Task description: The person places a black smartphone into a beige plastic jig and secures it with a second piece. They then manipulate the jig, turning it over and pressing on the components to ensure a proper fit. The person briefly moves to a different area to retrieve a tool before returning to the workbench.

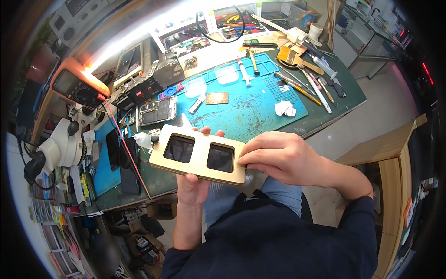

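A gold-coloured rectangular frame point(199, 153) with two rounded dark windows is held above my lap, tilted slightly down to the right. My left hand point(193, 188) grips it from below, thumb on the near edge and fingertips showing over the far edge. The fingers of my right hand point(283, 156) are pinched together at the frame's right end; whether something small is between them is hidden. A black knob point(154, 139) shows at its left end.
A blue repair mat point(251, 109) covers the bench, with a small brown plate point(217, 98), an opened phone point(160, 110) and a syringe point(244, 72). An orange multimeter point(76, 83) and a white microscope point(60, 144) stand left. Brushes and tweezers lie right; a red cable point(123, 139) hangs left.
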Available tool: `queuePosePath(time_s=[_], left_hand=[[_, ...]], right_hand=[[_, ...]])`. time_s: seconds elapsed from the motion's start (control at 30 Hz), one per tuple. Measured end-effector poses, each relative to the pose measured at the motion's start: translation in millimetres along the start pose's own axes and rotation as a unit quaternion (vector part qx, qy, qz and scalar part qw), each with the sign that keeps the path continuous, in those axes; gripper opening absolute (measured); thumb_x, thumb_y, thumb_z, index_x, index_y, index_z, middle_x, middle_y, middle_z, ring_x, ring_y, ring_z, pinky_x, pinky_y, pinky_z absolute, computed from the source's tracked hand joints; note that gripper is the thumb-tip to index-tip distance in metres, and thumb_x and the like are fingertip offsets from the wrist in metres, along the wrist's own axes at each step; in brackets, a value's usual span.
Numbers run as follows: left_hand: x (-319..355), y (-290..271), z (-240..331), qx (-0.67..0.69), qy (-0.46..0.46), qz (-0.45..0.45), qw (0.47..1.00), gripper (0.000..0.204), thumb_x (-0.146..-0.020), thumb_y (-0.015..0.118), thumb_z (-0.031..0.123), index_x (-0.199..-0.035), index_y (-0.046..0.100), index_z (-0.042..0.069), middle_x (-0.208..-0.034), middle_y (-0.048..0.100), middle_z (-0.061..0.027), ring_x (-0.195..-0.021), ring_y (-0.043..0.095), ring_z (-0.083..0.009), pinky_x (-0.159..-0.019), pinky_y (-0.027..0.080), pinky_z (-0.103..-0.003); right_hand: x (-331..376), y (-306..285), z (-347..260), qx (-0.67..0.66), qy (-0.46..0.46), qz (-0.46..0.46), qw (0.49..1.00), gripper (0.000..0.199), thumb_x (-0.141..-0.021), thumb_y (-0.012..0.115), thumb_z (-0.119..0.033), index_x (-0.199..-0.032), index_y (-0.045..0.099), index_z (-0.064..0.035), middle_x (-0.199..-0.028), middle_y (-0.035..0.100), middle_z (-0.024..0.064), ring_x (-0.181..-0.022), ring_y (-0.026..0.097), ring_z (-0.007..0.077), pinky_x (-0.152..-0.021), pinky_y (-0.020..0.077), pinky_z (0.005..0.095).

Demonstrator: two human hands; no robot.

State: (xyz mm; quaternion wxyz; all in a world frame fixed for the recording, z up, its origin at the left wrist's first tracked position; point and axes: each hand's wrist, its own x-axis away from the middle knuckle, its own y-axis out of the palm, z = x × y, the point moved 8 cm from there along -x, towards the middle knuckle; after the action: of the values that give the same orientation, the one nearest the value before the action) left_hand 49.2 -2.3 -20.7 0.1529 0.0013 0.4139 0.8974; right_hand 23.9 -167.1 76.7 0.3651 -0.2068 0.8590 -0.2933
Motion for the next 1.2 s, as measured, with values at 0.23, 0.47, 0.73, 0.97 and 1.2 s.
queuePosePath(time_s=[0.23,0.47,0.73,0.97,1.2], left_hand=[[1.2,3.4,-2.9,-0.014,-0.001,-0.003,1.0,0.108,-0.067,0.091,0.038,-0.149,0.027,0.009,-0.148,0.036,-0.0131,-0.141,0.034,-0.0417,-0.112,0.039,-0.055],[1.9,6.2,-3.0,-0.02,0.005,-0.004,1.0,0.107,-0.068,0.091,0.035,-0.149,0.027,0.009,-0.148,0.036,-0.0138,-0.141,0.035,-0.0405,-0.112,0.04,-0.054],[10.2,16.4,-25.1,-0.09,-0.087,-0.097,0.987,0.095,-0.073,0.089,0.026,-0.146,0.032,0.003,-0.139,0.05,-0.014,-0.127,0.054,-0.0272,-0.104,0.047,-0.043],[18.4,20.4,-43.5,-0.154,-0.165,-0.132,0.965,0.078,-0.075,0.086,0.017,-0.136,0.042,0.001,-0.125,0.058,-0.0085,-0.115,0.059,-0.0177,-0.095,0.05,-0.034],[19.3,21.9,-52.3,-0.159,-0.183,-0.12,0.963,0.073,-0.076,0.084,0.015,-0.134,0.043,0.002,-0.122,0.059,-0.007,-0.112,0.059,-0.0155,-0.093,0.05,-0.033]], right_hand=[[4.6,-2.0,8.0,-0.034,0.044,-0.002,0.998,0.021,-0.073,0.074,0.001,-0.094,0.074,-0.0049,-0.095,0.07,0.0055,-0.081,0.069,0.0224,-0.067,0.0556,0.0315],[5.9,-2.7,7.0,-0.002,0.038,-0.003,0.999,0.021,-0.077,0.075,-0.002,-0.097,0.074,-0.0055,-0.095,0.07,0.0057,-0.081,0.069,0.0223,-0.068,0.0555,0.0312],[-36.6,-19.3,-7.5,0.002,-0.006,0.037,0.999,0.028,-0.08,0.074,-0.004,-0.108,0.07,-0.0042,-0.102,0.07,0.0098,-0.088,0.069,0.0275,-0.073,0.0571,0.0339],[-47.4,5.1,-9.2,0.029,-0.079,0.058,0.995,0.02,-0.08,0.071,-0.002,-0.099,0.073,-0.0062,-0.098,0.07,0.0057,-0.085,0.069,0.0222,-0.072,0.0566,0.0325],[-43.6,3.1,-5.9,0.039,-0.065,0.06,0.995,0.022,-0.079,0.072,-0.001,-0.1,0.073,-0.0072,-0.095,0.07,0.0062,-0.083,0.069,0.0219,-0.069,0.0555,0.0312]])
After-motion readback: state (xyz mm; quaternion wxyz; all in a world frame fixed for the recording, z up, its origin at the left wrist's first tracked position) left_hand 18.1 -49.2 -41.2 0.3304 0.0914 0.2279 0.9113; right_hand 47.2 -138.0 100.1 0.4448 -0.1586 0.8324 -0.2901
